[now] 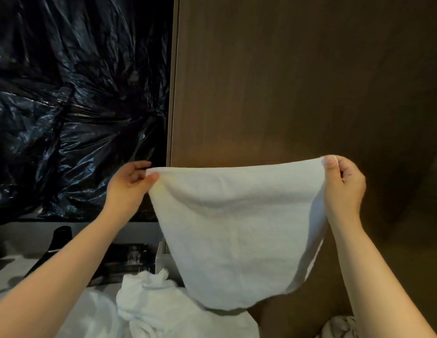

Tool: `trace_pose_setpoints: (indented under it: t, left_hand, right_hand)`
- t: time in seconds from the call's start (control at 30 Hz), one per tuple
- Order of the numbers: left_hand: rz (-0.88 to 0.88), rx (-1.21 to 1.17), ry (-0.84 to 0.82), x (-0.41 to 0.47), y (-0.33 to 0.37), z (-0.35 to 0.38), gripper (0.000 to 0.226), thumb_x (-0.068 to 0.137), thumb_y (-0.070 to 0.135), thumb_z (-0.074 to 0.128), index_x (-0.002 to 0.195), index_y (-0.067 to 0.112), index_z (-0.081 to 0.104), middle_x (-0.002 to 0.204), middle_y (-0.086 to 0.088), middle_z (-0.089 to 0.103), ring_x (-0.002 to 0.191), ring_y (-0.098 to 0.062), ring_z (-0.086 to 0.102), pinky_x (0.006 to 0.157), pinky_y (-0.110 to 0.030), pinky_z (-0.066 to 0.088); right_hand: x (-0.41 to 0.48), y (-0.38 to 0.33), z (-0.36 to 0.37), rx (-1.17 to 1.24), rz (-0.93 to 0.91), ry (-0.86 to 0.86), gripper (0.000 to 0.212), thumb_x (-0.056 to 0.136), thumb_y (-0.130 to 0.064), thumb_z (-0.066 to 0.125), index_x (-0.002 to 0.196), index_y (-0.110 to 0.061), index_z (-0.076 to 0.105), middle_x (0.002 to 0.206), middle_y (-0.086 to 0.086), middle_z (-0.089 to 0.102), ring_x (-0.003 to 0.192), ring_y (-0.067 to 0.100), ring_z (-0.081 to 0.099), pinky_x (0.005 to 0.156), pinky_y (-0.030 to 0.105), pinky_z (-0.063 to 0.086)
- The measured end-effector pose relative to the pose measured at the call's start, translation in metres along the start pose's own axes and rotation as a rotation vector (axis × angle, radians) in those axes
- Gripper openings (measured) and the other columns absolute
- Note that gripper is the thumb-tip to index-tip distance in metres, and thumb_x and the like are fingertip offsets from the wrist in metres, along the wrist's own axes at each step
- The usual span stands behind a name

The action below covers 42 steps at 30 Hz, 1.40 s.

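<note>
In the head view, the person is holding a white towel [237, 228] up in the air in front of a brown wooden panel [298, 81], spreading it between both hands. The left hand [132, 181] is pinching the top left corner between thumb and fingers, and the right hand [344, 186] is pinching the top right corner the same way. The towel is sagging a little along its top edge and hanging limp, its lower edge dangling just above a crumpled pile of white cloth [159, 301]. It is looking soft, light and floppy, with a nap unlikely to slip. The corners seem the best places to take hold, since a mid-edge grip would probably be letting it droop and bunch.
</note>
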<state>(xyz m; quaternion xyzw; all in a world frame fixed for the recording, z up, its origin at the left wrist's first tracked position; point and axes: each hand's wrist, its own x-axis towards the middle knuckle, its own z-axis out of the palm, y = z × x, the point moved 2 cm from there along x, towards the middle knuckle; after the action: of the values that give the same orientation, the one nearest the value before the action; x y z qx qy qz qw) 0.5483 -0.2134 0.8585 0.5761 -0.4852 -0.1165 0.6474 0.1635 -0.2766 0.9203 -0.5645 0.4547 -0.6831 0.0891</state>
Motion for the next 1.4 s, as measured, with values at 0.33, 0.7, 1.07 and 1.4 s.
trace_pose_setpoints:
  t: [0.33, 0.7, 1.07, 1.4]
  left_hand:
    - [0.156, 0.045, 0.148, -0.012, 0.029, 0.004, 0.006, 0.1, 0.028, 0.045, 0.1, 0.023, 0.049, 0.082, 0.001, 0.054, 0.072, -0.016, 0.052, 0.062, -0.032, 0.042]
    - [0.163, -0.032, 0.22, -0.045, 0.034, -0.013, 0.008, 0.097, 0.025, 0.051, 0.094, 0.019, 0.055, 0.079, 0.013, 0.055, 0.065, 0.01, 0.052, 0.06, -0.015, 0.042]
    - [-0.077, 0.186, 0.06, -0.039, -0.04, 0.003, 0.01, 0.095, 0.029, 0.054, 0.085, 0.03, 0.057, 0.08, 0.007, 0.061, 0.075, -0.013, 0.059, 0.061, -0.024, 0.044]
    - [-0.066, 0.177, 0.06, -0.041, -0.04, 0.01, 0.01, 0.097, 0.027, 0.051, 0.087, 0.029, 0.053, 0.079, 0.0, 0.06, 0.074, -0.019, 0.059, 0.059, -0.024, 0.043]
  right_hand:
    - [-0.002, 0.016, -0.004, 0.005, 0.038, 0.049, 0.029, 0.099, -0.035, 0.048, 0.103, -0.015, 0.069, 0.098, -0.002, 0.068, 0.093, 0.009, 0.061, 0.087, 0.038, 0.054]
    - [-0.044, 0.02, -0.026, 0.034, 0.169, 0.048, 0.033, 0.098, -0.042, 0.049, 0.088, -0.016, 0.068, 0.085, 0.003, 0.066, 0.083, 0.016, 0.064, 0.077, 0.031, 0.053]
    - [-0.069, 0.064, -0.008, -0.142, 0.258, -0.128, 0.017, 0.098, -0.029, 0.055, 0.096, -0.017, 0.067, 0.086, -0.009, 0.063, 0.087, 0.011, 0.06, 0.088, 0.036, 0.051]
    - [-0.072, 0.075, -0.002, -0.191, 0.278, -0.12, 0.021, 0.099, -0.031, 0.053, 0.102, -0.016, 0.067, 0.096, -0.003, 0.064, 0.091, 0.013, 0.059, 0.082, 0.027, 0.049]
